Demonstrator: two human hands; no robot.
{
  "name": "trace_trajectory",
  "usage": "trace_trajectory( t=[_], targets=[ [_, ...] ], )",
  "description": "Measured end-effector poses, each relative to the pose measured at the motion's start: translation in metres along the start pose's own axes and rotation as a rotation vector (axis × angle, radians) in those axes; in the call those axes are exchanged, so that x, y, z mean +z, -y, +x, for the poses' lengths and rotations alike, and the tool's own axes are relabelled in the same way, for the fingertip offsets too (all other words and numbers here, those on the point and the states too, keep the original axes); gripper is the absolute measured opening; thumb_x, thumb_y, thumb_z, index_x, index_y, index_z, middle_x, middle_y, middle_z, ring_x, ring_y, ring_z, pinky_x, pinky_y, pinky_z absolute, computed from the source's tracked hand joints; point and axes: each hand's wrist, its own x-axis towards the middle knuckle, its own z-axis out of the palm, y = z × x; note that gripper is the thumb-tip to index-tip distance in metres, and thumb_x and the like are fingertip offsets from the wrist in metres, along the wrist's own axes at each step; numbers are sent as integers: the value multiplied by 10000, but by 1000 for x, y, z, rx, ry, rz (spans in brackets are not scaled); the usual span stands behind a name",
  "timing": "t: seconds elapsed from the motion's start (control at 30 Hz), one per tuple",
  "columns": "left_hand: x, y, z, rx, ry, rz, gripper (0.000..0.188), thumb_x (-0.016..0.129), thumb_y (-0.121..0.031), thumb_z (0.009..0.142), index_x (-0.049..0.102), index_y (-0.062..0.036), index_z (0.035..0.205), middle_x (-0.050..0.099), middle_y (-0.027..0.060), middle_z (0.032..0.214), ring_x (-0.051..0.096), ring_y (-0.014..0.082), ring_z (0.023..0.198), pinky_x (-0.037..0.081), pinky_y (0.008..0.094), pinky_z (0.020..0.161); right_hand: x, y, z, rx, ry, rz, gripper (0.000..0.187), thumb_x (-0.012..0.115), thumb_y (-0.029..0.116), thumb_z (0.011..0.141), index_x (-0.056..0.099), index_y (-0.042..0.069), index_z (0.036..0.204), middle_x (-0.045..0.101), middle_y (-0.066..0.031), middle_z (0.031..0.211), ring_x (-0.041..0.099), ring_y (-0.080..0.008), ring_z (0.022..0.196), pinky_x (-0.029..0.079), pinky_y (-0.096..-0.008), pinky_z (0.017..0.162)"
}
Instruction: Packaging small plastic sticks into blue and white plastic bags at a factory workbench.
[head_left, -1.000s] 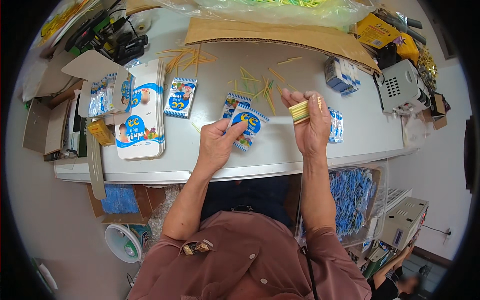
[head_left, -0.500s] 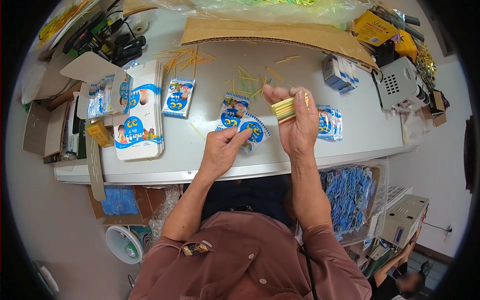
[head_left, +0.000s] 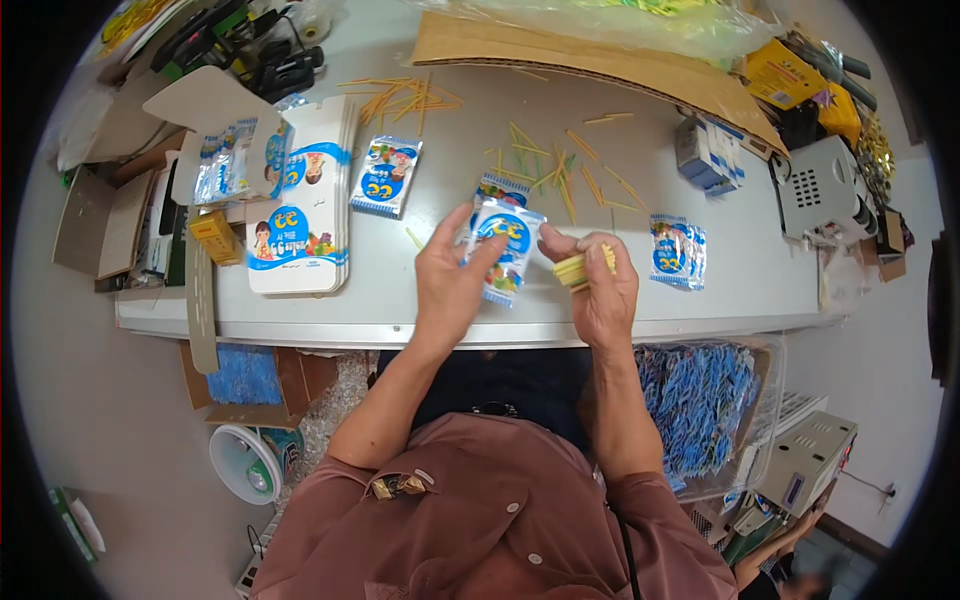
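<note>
Near the table edge (head_left: 400,328), left hand (head_left: 450,285) grips a packet (head_left: 507,250); right hand (head_left: 600,290) grips sticks (head_left: 580,268).

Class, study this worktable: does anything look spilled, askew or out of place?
Yes. Thin yellow and green sticks lie scattered loose at all angles across the grey table, beyond the small blue-and-white packet both hands hold. Nothing looks damaged.

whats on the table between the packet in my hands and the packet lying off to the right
In the head view, only bare grey table and your right hand with its yellow bundle separate the held packet from the right packet.
</note>
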Motion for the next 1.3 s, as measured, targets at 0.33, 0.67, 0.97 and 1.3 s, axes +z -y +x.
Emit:
trace_trajectory(
  t=[0.33, 0.67, 0.97, 1.3],
  targets=[
    [-10, 7, -12, -135, 373, 83, 415, 585, -98, 958, 534, 36, 1347, 672, 110, 1138, 622, 101, 952, 508, 236, 817, -13, 4, -17, 151, 3, 64, 206, 489, 220, 1035, 533, 21, 1064, 690, -207, 1045, 612, -374, 1155, 442, -447, 1027],
    [-34, -25, -32, -80, 816, -4, 756, 679, -41, 888, 278, -43, 1529, 618, 164, 1257, 625, 187, 1086, 533, 306, 896, -27, 10, -25, 536, -143, 497, 179, 501, 182, 1023, 561, 14, 1044, 693, -183, 1004, 618, -390, 1142, 529, -410, 947],
    [-31, -9, -25, 449, 460, 750, 247, 726, -37, 826, 740, -51, 1073, 672, 111, 1074, 608, 229, 997, 481, 311, 880, -19, 11, -29, 629, -59, 482, 182, 507, 190, 1022, 571, 22, 1046, 691, -167, 986, 654, -353, 1072, 561, -429, 897],
    [-34, 4, -21, -26, 319, 185, 159, 716, -88, 879, 745, 26, 986, 733, 70, 863, 624, 83, 798, 509, 236, 723, -11, 19, -16, 390, -244, 117, 220, 479, 210, 1037, 533, -3, 1038, 670, -185, 977, 669, -287, 941, 558, -394, 862]
  ],
)
